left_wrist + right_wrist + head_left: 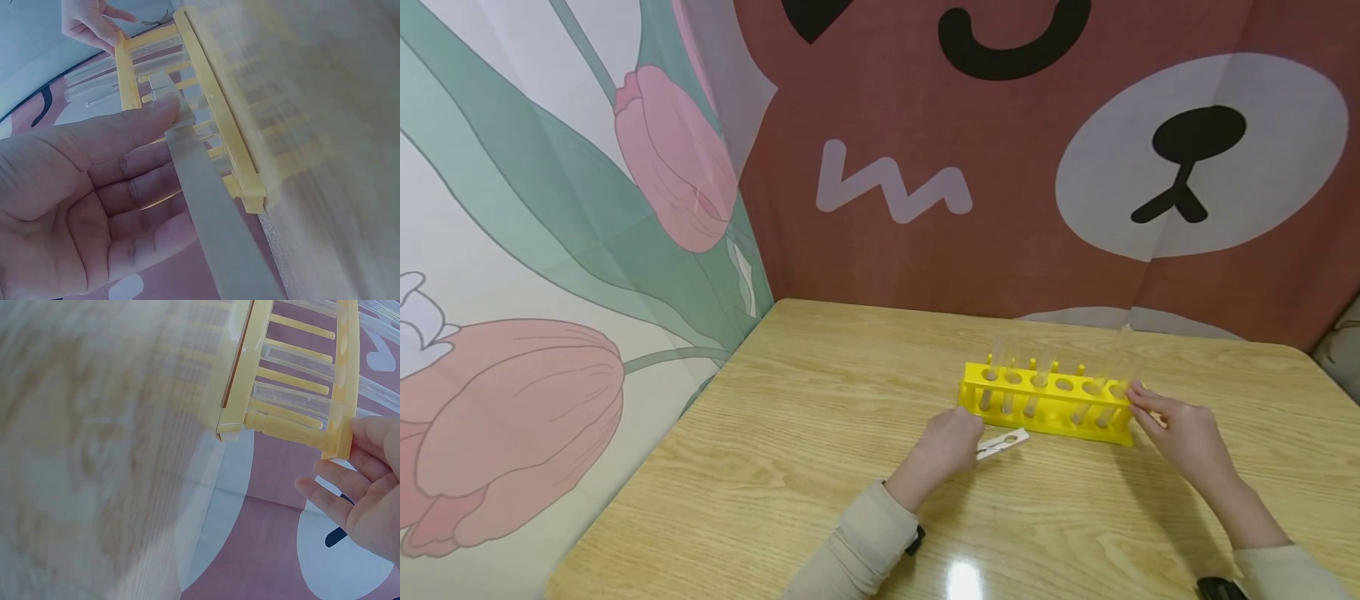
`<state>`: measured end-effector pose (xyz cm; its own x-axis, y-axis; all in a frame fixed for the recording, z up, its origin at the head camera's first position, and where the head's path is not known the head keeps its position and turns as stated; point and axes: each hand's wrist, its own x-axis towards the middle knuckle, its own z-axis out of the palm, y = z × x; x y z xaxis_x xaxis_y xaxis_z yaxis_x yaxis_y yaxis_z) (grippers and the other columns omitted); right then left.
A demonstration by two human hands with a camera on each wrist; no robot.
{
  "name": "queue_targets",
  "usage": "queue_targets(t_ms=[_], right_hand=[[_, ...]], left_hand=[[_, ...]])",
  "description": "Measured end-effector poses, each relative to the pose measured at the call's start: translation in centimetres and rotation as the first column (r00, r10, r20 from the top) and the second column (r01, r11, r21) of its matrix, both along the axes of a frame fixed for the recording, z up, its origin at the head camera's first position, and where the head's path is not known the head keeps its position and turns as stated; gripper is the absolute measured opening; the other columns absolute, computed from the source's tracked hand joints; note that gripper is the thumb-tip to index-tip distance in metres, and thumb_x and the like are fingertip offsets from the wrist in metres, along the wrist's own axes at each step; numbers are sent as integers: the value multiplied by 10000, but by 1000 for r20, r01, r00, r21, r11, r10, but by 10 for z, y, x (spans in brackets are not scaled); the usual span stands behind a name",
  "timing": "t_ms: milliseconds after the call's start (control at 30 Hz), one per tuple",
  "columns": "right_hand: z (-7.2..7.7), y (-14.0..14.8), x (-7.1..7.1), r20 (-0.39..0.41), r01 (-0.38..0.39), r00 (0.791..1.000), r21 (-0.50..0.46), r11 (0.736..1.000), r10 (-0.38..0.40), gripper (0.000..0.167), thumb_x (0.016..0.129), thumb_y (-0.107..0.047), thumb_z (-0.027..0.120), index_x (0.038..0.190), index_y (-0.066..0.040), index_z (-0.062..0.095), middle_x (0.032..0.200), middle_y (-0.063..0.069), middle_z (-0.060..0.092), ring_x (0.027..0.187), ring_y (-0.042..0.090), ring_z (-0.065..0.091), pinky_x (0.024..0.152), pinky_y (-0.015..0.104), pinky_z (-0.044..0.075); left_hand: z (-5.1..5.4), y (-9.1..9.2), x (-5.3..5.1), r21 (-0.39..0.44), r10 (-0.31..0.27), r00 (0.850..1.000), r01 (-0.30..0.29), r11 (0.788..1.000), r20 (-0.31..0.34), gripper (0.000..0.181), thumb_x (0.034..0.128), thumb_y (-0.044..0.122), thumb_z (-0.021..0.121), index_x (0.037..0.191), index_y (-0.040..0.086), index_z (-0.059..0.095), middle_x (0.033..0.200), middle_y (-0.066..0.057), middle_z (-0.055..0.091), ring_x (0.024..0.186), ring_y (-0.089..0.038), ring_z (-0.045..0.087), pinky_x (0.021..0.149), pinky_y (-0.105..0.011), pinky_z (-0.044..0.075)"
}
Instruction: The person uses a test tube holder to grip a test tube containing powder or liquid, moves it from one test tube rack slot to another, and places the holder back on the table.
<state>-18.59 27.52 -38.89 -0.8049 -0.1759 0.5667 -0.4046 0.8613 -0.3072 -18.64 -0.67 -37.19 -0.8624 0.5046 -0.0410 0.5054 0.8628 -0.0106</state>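
A yellow test tube rack (1048,425) stands on the table, with several clear test tubes (1040,371) upright or slightly tilted in its holes. My left hand (951,442) is in front of the rack's left end and pinches a wooden test tube clamp (1002,443) between thumb and fingers. The clamp's spring and rounded opening show in the head view; its long handle (215,219) appears in the left wrist view. At the other end, my right hand (1183,433) pinches the corner of the rack's upper shelf (342,394) with thumb and fingertips.
The wood-grain table (820,400) extends around the rack. Behind it hangs a brown cloth (1015,275) with a bear face, and a tulip-patterned cloth (565,275) covers the left side. A dark band (1219,588) sits at the right wrist.
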Motion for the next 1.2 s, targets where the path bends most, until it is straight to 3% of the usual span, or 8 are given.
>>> queue_targets(t_ms=[233,733,1200], right_hand=[[0,0,0,-8,-2,1000,-9,1000,2,265,750,26,668,983,132,599,1027,275,555,779,462,553,557,465,469],[-2,1,0,-56,-30,998,-7,1000,29,255,741,36,672,965,138,605,1020,275,558,650,417,572,536,453,468],[-1,0,-1,-33,-21,999,-15,1000,21,263,739,48,669,975,140,600,1024,278,555,792,466,546,560,471,465]], left_hand=[[-2,0,-1,-6,-3,1000,3,1000,-7,114,725,101,712,719,118,599,615,39,484,533,-78,414,450,-185,357],[-6,0,-2,-19,-18,1000,18,1000,-20,122,729,92,698,706,126,583,612,46,476,538,-74,416,453,-187,356],[-8,-1,-1,-61,-37,998,34,998,-59,159,722,73,694,655,127,560,608,40,479,548,-74,423,465,-193,370]])
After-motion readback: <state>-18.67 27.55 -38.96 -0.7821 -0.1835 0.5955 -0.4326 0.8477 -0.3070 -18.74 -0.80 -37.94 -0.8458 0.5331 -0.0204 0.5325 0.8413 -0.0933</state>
